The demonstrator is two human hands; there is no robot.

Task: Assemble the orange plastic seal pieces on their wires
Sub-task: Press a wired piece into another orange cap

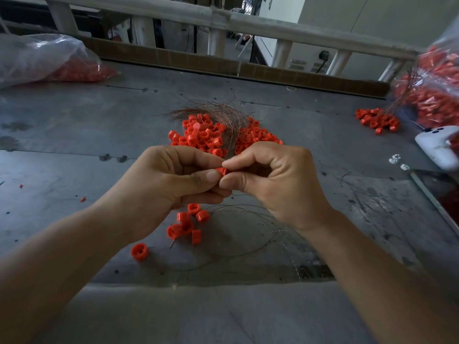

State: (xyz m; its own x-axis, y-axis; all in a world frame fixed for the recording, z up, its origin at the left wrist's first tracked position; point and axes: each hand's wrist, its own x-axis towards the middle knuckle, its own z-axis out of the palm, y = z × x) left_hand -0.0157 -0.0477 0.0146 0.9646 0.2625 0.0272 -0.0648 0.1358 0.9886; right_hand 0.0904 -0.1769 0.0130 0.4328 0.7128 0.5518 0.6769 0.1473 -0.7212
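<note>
My left hand (171, 180) and my right hand (270, 180) meet above the middle of the grey table (74, 135), both pinching one small orange seal piece (221, 170) between thumb and fingertips. Most of that piece is hidden by my fingers. Behind my hands lies a pile of orange seal pieces (213, 135) with a bundle of thin copper wires (223, 112) across it. Below my hands sit several seal pieces on wires (188, 223), and thin wire loops (248, 234) trail to the right. One single orange piece (139, 252) lies nearer to me.
A clear bag of orange pieces (44, 60) lies at the far left. Another bag of wired seals (432, 78) stands at the far right, with a small orange heap (377, 119) beside it. A white device (437, 147) rests at the right edge. A railing (223, 18) runs behind the table.
</note>
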